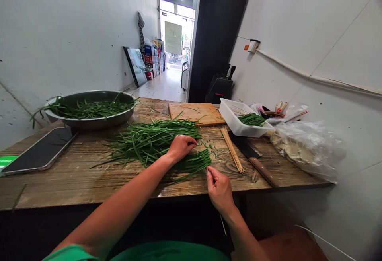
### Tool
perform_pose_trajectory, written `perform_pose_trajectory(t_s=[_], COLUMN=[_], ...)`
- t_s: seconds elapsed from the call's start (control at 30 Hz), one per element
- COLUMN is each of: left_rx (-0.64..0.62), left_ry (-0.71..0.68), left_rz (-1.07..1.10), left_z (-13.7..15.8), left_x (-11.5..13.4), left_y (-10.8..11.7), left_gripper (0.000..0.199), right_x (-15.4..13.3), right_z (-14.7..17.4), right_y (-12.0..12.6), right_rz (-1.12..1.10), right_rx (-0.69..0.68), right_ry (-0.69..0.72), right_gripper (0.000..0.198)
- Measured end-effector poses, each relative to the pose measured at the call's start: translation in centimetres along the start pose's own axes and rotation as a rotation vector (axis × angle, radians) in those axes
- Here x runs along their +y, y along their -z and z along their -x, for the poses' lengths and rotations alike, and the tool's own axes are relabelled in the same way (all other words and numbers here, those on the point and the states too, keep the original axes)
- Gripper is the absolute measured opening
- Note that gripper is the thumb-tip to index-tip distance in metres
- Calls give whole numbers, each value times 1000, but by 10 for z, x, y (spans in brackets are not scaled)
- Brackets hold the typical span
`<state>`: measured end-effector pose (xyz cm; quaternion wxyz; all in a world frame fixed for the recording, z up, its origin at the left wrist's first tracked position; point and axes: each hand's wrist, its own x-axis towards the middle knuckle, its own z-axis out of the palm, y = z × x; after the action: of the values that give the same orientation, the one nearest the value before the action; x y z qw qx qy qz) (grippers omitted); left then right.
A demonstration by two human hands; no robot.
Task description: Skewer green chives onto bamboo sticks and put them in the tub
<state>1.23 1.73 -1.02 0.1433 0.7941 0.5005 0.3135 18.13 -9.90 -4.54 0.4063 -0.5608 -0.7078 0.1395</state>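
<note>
A heap of garlic chives (149, 139) lies across the middle of the wooden table, with a smaller bunch of chives (195, 160) at its near right side, cut ends to the right. My left hand (180, 148) rests over the chives, its thumb and fingers pinched together. What is between those fingertips, if anything, is too small to make out. Just right of the bunch's cut ends, my right hand (220, 187) is closed around a thin bamboo skewer (223, 224). One end sticks out below the hand, past the table edge; the tip shows by the chives.
A metal basin (89, 122) of chives and a phone (38, 149) are at left. Behind stands a cutting board (195, 111). To the right are loose skewers (232, 149), a cleaver (264, 171), a white tub (238, 123) holding chives, and a plastic bag (310, 145).
</note>
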Motion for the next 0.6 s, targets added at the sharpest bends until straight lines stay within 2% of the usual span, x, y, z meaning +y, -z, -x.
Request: perform_pose_trajectory(t_s=[0.23, 0.4, 0.6], left_rx=[63, 15, 17], left_ry=[18, -36, -24], left_rz=[-149, -39, 33], left_z=[3, 1, -1], left_x=[3, 1, 4], left_y=[3, 3, 4], left_gripper=[15, 11, 15], right_x=[1, 2, 2], right_z=[0, 0, -1], right_y=[0, 0, -1], right_rz=[-12, 2, 0], right_rx=[0, -16, -8], right_ry=[-7, -16, -9], right_gripper=[32, 32, 32])
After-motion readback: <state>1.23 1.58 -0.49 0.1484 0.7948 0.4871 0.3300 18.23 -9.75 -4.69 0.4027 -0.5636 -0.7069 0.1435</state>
